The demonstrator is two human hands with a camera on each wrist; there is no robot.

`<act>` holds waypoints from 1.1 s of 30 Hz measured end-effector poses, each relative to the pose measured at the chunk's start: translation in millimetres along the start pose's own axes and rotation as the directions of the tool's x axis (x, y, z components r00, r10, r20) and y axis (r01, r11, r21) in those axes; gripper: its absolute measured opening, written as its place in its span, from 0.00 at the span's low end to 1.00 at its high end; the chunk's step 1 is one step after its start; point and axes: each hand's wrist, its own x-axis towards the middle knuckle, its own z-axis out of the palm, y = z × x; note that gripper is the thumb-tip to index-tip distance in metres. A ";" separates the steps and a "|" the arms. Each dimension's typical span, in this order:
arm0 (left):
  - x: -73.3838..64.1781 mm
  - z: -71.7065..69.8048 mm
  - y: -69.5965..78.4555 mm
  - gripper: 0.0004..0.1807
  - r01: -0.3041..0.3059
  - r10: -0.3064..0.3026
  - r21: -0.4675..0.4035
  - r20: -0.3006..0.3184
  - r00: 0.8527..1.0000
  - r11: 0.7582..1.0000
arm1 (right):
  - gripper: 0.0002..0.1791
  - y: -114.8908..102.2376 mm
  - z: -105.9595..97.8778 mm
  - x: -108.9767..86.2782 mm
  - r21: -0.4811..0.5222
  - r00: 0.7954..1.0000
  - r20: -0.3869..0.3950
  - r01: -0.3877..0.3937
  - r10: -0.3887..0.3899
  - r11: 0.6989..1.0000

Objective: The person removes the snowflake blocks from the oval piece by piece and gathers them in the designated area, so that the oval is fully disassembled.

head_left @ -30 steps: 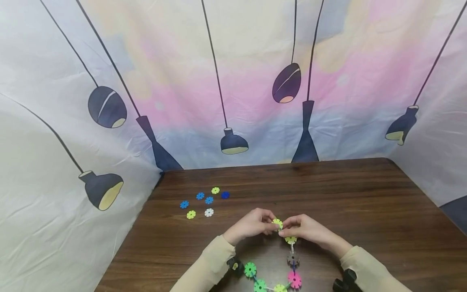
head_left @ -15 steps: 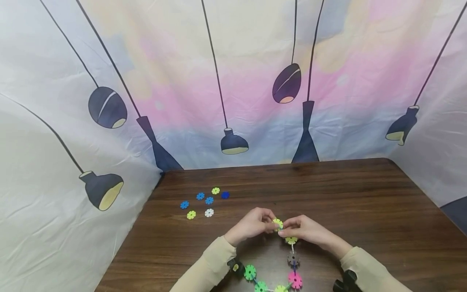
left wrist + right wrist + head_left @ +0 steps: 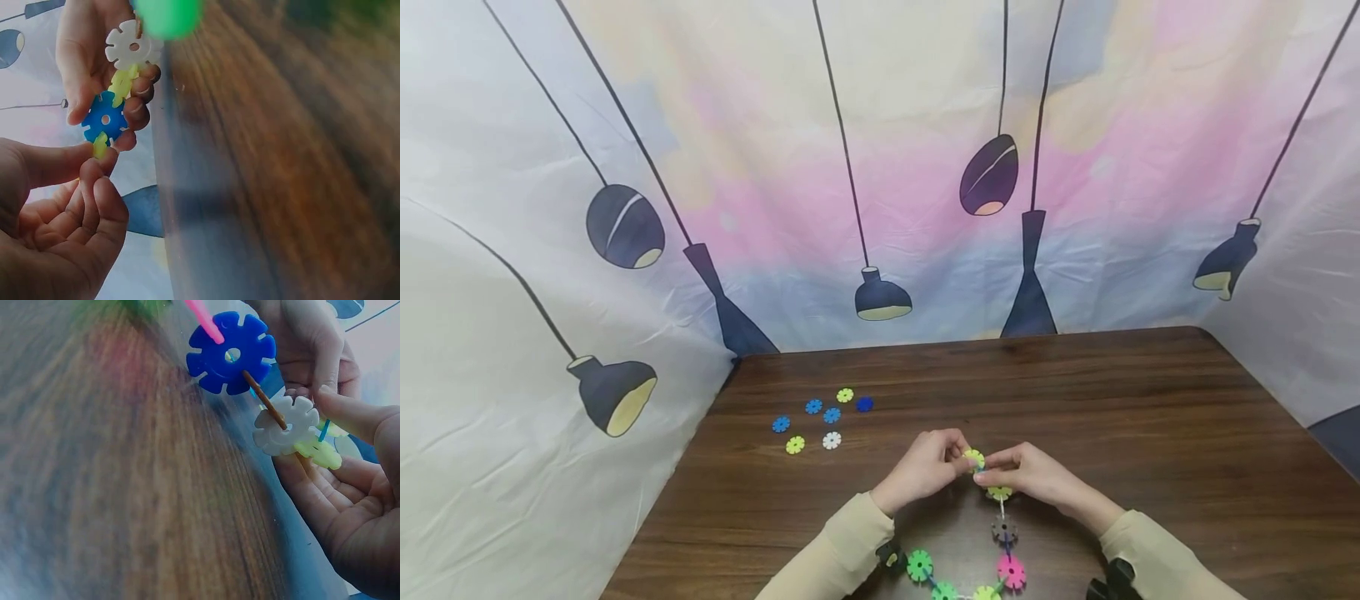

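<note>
My left hand [image 3: 925, 465] pinches a yellow notched plastic disc [image 3: 974, 457] between thumb and fingertips. Facing it, my right hand [image 3: 1037, 478] grips the neighbouring light-blue disc [image 3: 95, 127], into whose edge the yellow one is slotted. From there a chain of interlocked discs hangs toward me: another yellow disc [image 3: 1000, 493], a white disc [image 3: 267, 436] seen from the wrist, a brown-grey disc [image 3: 1004, 530], a dark blue disc [image 3: 209, 359] and a pink disc [image 3: 1011, 573]. A green disc [image 3: 919, 567] is at the chain's other end, near my left wrist. Fingers partly hide the joint.
Several loose discs lie at the table's back left, among them a white disc [image 3: 832, 440], a dark blue disc [image 3: 865, 404] and a yellow disc [image 3: 795, 445]. The brown wooden table [image 3: 1112, 400] ends at a printed cloth backdrop [image 3: 925, 208].
My left hand has shifted slightly right and turned a little against the yellow disc. The chain's lower part has moved slightly to the right. My right hand stays nearly still.
</note>
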 end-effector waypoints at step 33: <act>11.1 -8.6 -19.5 0.04 0.088 -0.008 -0.229 0.328 0.945 0.969 | 0.20 5.3 -4.1 -0.8 0.186 0.984 0.176 0.002 -0.035 0.982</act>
